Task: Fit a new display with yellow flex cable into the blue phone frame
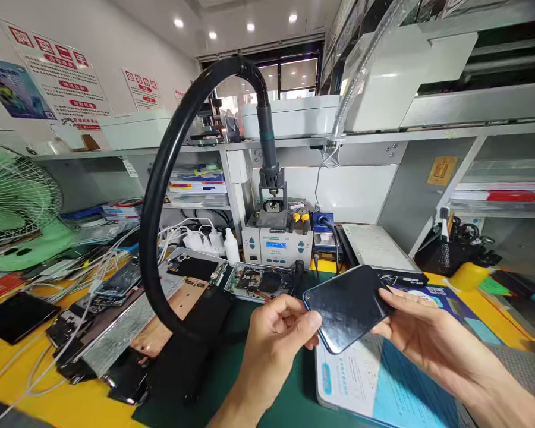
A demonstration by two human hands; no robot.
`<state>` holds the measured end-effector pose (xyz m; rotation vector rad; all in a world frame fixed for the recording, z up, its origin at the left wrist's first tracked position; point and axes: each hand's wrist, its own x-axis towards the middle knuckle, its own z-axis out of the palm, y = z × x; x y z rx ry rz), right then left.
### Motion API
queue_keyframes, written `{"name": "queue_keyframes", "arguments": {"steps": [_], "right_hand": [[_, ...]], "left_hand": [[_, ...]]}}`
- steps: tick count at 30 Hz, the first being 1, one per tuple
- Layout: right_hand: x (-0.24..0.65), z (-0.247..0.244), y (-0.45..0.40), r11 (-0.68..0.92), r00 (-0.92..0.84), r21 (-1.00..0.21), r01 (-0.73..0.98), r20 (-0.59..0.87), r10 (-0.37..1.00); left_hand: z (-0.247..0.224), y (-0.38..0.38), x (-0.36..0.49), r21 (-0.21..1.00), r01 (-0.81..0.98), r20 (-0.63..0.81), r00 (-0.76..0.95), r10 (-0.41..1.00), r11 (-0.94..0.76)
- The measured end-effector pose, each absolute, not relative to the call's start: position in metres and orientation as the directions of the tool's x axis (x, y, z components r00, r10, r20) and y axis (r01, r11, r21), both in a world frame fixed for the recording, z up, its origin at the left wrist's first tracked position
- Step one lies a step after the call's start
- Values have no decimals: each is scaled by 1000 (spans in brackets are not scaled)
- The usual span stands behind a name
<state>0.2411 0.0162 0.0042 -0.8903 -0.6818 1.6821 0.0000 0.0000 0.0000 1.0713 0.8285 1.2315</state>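
Note:
A smartphone (350, 306) with a dark, glossy face is held tilted between both hands, above the bench. My left hand (279, 348) pinches its left end between thumb and bent fingers. At the opposite end, my right hand (421, 327) grips it with the thumb on top and the fingers underneath. Below the phone lies a white and blue box (352, 380), partly covered by it and by my right forearm. An opened phone (261, 280) with its circuit board showing rests on the green mat (232, 380) beyond my left hand.
A thick black hose (149, 220) arches over the bench to a grey rework station (276, 245). Disassembled phone parts (178, 315) and white cables (82, 315) crowd the left side. A green fan (15, 202) stands far left. A white bottle (230, 246) stands beside the station.

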Motion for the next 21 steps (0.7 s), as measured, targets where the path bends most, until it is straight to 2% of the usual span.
{"name": "queue_keyframes", "arguments": {"steps": [6,21], "right_hand": [[237,6,19,-313,-180,-795,-521,-256,950],[231,8,16,-346,-150,-792,-502,-315,937]], "left_hand": [[1,-2,4,958,-280,0,244,970,70],[-1,-4,8,945,-257,-124,294,948,204]]}}
